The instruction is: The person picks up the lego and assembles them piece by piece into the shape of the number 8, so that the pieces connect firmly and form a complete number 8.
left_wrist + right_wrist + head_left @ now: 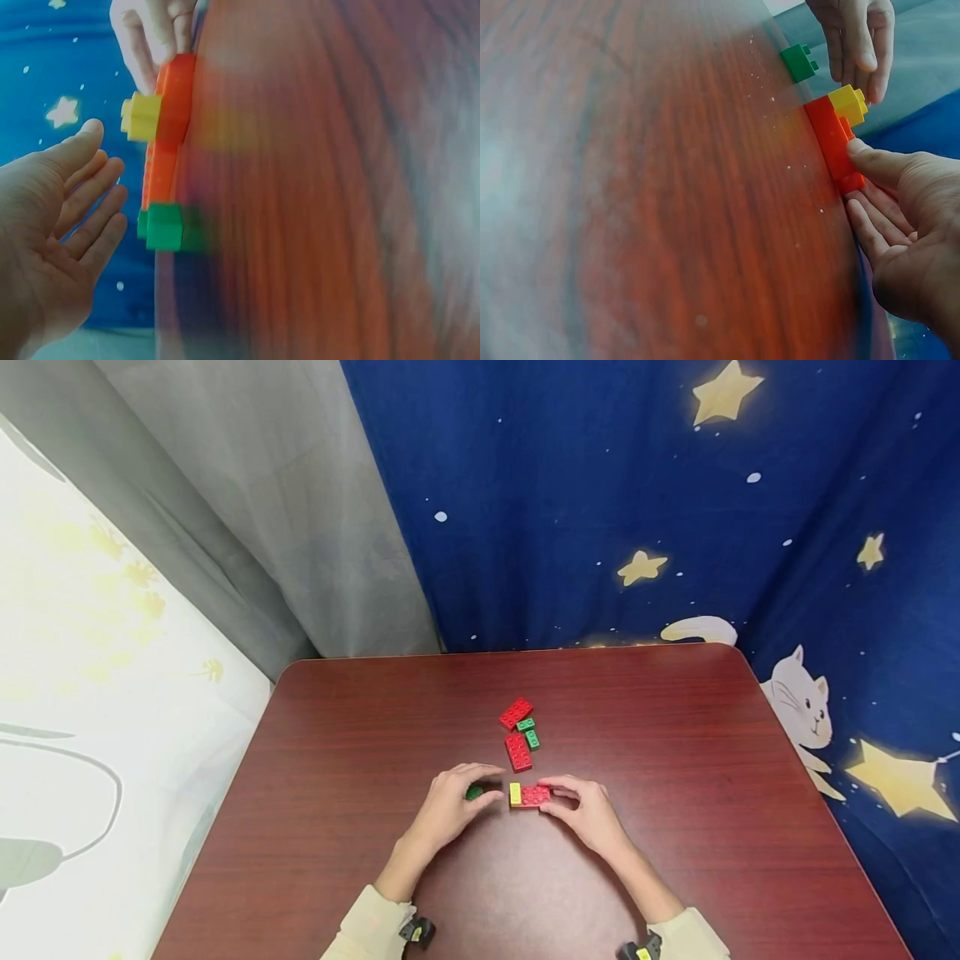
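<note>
On the table lies a red brick (pixel 536 797) with a yellow brick (pixel 515 794) on its left end. My right hand (pixel 588 814) pinches the right end of this red brick between thumb and fingers, as the right wrist view also shows. My left hand (pixel 450 806) is spread around a green brick (pixel 474 792), partly hidden by the hand in the head view. Its fingers look relaxed and apart from the bricks in the left wrist view, where the green brick (pixel 165 226) stands on the table.
Farther back on the brown table (pixel 360 718) lie two red bricks, one nearer (pixel 518 752) and one farther (pixel 516 713), with two small green bricks (pixel 528 733) beside them. A blue star-patterned curtain (pixel 562 510) hangs behind the table, a grey curtain (pixel 300 510) to its left.
</note>
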Motion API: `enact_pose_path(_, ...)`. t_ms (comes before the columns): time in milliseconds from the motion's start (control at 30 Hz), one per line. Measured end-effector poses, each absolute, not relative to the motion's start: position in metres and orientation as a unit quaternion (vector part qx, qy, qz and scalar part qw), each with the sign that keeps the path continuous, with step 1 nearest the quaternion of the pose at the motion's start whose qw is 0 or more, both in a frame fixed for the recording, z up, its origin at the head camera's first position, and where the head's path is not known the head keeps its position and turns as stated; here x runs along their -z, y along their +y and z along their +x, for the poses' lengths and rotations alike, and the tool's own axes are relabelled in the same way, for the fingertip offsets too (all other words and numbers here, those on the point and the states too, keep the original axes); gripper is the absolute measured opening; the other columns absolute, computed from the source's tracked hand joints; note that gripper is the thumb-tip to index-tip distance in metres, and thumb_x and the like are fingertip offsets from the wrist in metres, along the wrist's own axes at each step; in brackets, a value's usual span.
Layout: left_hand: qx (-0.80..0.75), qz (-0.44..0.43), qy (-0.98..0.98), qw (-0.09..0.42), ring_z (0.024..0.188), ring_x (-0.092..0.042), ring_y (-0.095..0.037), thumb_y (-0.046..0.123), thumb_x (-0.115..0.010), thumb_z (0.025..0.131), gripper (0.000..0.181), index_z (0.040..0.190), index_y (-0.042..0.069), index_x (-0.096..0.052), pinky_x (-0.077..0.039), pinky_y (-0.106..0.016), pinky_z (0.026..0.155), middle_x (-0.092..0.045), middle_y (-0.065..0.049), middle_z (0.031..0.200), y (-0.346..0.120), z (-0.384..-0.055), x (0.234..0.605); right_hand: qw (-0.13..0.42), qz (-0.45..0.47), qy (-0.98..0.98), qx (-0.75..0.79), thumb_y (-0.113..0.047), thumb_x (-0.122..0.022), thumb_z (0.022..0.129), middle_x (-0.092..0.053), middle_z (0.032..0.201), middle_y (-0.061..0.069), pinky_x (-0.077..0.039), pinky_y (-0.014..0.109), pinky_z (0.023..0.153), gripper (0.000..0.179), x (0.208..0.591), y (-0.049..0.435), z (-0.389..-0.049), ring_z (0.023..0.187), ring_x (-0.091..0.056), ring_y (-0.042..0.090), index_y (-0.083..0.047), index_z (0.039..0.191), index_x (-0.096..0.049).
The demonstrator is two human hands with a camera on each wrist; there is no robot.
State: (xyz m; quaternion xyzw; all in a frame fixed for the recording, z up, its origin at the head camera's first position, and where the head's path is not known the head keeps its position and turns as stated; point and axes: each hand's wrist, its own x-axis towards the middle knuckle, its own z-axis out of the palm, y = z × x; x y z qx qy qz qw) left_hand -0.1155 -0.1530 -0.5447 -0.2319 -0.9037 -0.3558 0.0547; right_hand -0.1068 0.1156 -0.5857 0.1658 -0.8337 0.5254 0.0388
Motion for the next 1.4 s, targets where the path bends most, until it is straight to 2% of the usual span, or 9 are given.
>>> enact_pose_path(233,0.368,-0.22,-0.902,0.053,0.115,-0.071,-0.014,0.021,-0.088,0.09,0.04,0.128,0.014,-0.078,-0.058,-0.044,0.097,-0.077,0.004,0.121,-0.173,-0.116,0.544,0.019,0.157,-0.826,-0.542,-0.002,-0.092,0.08,-0.079,0.116,0.006,-0.061,0.038,0.091,0.041,0.585,0.117,-0.106,0.104,-0.077,0.027,-0.008,0.119,-0.08)
enact_pose_path(500,0.383,-0.215,-0.898,-0.009,0.122,-0.067,-0.008,0.02,-0.085,0.093,0.039,0.131,0.016,-0.076,-0.054,-0.04,0.104,-0.074,0.01,0.127,-0.189,-0.114,0.552,0.007,0.165,-0.811,-0.562,0.001,-0.091,0.08,-0.078,0.117,0.007,-0.06,0.038,0.092,0.043,0.588,0.12,-0.107,0.106,-0.076,0.028,-0.007,0.12,-0.079)
enact_pose_path(700,0.388,-0.239,-0.889,-0.039,0.126,-0.065,-0.01,0.014,-0.083,0.095,0.044,0.138,0.016,-0.073,-0.053,-0.041,0.105,-0.071,0.009,0.135,-0.198,-0.114,0.556,0.005,0.166,-0.806,-0.568,0.001,-0.091,0.08,-0.078,0.117,0.007,-0.06,0.038,0.093,0.043,0.589,0.122,-0.107,0.107,-0.076,0.027,-0.008,0.12,-0.079)
enact_pose_path(1100,0.416,-0.245,-0.873,-0.066,0.103,-0.073,-0.013,0.006,-0.081,0.095,0.047,0.14,0.012,-0.07,-0.06,-0.033,0.088,-0.072,0.001,0.134,-0.201,-0.114,0.56,-0.009,0.164,-0.797,-0.581,0.001,-0.091,0.081,-0.078,0.119,0.006,-0.058,0.039,0.096,0.044,0.59,0.122,-0.108,0.109,-0.075,0.028,-0.008,0.122,-0.079)
enact_pose_path(1400,0.412,-0.233,-0.878,-0.071,0.089,-0.07,-0.006,0.008,-0.083,0.093,0.046,0.138,0.012,-0.071,-0.059,-0.027,0.08,-0.076,0.003,0.11,-0.198,-0.113,0.56,-0.009,0.164,-0.789,-0.592,0.002,-0.091,0.081,-0.077,0.119,0.008,-0.058,0.042,0.097,0.044,0.592,0.123,-0.108,0.11,-0.075,0.03,-0.007,0.122,-0.079)
